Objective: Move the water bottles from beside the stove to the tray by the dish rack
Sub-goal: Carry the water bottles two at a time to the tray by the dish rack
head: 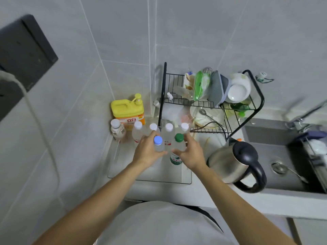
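Observation:
My left hand (147, 150) grips a clear bottle with a blue cap (158, 140). My right hand (190, 152) grips a clear bottle with a green cap and green label (178, 138). Both bottles stand upright over the clear tray (150, 180) in front of the black dish rack (208, 103). Behind them, several white-capped water bottles (169, 129) stand in a row on the tray. Whether the two held bottles touch the tray floor is hidden by my hands.
A yellow detergent jug (126, 110) and a white-capped drink bottle (117, 129) stand at the back left by the wall. A steel kettle with black handle (235, 161) sits right of the tray. The sink (283, 156) lies further right. A dark range hood (23, 55) hangs at upper left.

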Available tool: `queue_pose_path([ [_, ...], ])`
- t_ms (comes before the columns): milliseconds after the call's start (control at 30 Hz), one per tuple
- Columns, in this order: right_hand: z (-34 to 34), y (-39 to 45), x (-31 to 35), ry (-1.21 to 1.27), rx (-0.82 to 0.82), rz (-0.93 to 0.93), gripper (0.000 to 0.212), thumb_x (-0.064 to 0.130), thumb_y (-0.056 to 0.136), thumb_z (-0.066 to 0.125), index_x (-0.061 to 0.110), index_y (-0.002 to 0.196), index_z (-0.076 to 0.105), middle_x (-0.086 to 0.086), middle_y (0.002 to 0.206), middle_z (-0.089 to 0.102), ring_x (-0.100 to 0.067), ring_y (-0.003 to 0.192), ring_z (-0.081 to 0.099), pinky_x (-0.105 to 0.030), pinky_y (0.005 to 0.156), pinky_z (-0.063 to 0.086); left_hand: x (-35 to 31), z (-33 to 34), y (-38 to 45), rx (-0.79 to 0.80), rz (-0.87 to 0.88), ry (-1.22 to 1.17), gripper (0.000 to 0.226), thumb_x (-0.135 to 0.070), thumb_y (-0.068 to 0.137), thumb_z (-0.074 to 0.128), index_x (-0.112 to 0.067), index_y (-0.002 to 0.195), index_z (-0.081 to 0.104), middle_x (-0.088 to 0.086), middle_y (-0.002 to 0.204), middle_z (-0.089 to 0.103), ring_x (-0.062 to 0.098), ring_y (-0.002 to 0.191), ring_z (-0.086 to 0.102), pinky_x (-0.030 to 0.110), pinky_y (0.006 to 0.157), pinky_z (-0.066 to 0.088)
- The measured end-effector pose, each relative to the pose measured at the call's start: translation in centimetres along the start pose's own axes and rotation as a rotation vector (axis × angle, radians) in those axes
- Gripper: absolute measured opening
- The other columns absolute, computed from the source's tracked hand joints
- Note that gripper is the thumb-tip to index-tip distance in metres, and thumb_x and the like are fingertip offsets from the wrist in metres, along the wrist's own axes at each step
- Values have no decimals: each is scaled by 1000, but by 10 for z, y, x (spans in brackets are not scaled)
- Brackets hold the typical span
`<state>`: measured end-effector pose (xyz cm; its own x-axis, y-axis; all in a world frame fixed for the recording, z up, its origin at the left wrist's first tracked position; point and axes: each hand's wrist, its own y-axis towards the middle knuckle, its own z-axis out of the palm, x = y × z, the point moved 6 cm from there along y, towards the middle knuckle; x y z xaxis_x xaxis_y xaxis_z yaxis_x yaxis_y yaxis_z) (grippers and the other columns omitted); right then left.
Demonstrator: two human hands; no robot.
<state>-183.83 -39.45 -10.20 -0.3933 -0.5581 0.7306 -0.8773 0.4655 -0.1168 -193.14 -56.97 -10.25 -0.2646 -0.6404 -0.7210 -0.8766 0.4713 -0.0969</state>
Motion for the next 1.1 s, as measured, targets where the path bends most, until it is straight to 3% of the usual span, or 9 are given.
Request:
queue_pose_path([
  [267, 10, -4, -7, -281, -111, -46, 57, 44, 72, 89, 13, 106, 55, -2, 104, 58, -32, 98, 57, -39, 73, 39, 11, 24, 7, 177, 152, -88, 50, -12, 70, 84, -26, 112, 63, -7, 109, 59, 22, 106, 55, 34, 81, 45],
  [333, 5, -1, -7, -308, -105, -51, 62, 46, 72, 90, 13, 111, 55, -4, 109, 51, -32, 101, 55, -41, 75, 45, 9, 26, 5, 167, 187, -48, 51, -12, 73, 84, -26, 116, 62, -7, 113, 53, 22, 110, 55, 33, 77, 46],
  [500, -15, 4, 9, -297, -72, -143, 60, 53, 78, 84, 23, 123, 57, 1, 115, 59, -25, 102, 60, -37, 73, 52, -15, 9, 1, -66, 234, 167, 28, -33, 86, 78, -19, 105, 63, 3, 112, 51, 25, 106, 56, 39, 70, 52],
  [600, -19, 7, 19, -406, 6, -166, 49, 61, 86, 73, 23, 114, 57, 3, 103, 70, -26, 89, 66, -33, 67, 48, -29, 4, 2, -58, 169, 320, 34, -51, 93, 68, -20, 93, 53, 1, 92, 64, 24, 82, 60, 29, 50, 30],
  [667, -21, 9, 21, -464, 45, -158, 49, 64, 90, 67, 20, 110, 55, -1, 93, 72, -29, 85, 66, -34, 66, 47, -35, 2, 2, -38, 121, 426, 41, -59, 94, 63, -22, 93, 45, 2, 84, 66, 26, 75, 59, 28, 48, 20],
  [800, -22, 14, 24, -537, 86, -229, 42, 55, 98, 60, 15, 108, 53, -5, 87, 72, -32, 81, 67, -34, 61, 41, -42, 5, 5, -3, 151, 490, 42, -59, 97, 60, -18, 104, 52, 7, 85, 69, 32, 82, 66, 34, 54, 28],
  [867, -23, 17, 23, -555, 104, -286, 37, 50, 100, 59, 15, 107, 52, -6, 86, 71, -33, 80, 68, -34, 61, 40, -43, 6, 8, 34, 183, 438, 35, -51, 98, 63, -20, 96, 48, 7, 84, 68, 33, 80, 65, 35, 56, 30],
  [1000, -26, 23, 19, -565, 170, -379, 31, 45, 100, 60, 17, 109, 51, -8, 90, 71, -37, 80, 67, -36, 62, 45, -45, 6, 11, 126, 241, 371, 31, -39, 97, 69, -20, 88, 47, 2, 83, 60, 29, 76, 58, 37, 59, 38],
  [1100, -31, 24, 15, -554, 177, -444, 27, 41, 98, 62, 20, 111, 51, -5, 91, 71, -37, 79, 66, -37, 64, 48, -48, 7, 11, 171, 284, 365, 20, -35, 96, 70, -20, 99, 58, 1, 94, 61, 27, 83, 60, 37, 65, 47],
])
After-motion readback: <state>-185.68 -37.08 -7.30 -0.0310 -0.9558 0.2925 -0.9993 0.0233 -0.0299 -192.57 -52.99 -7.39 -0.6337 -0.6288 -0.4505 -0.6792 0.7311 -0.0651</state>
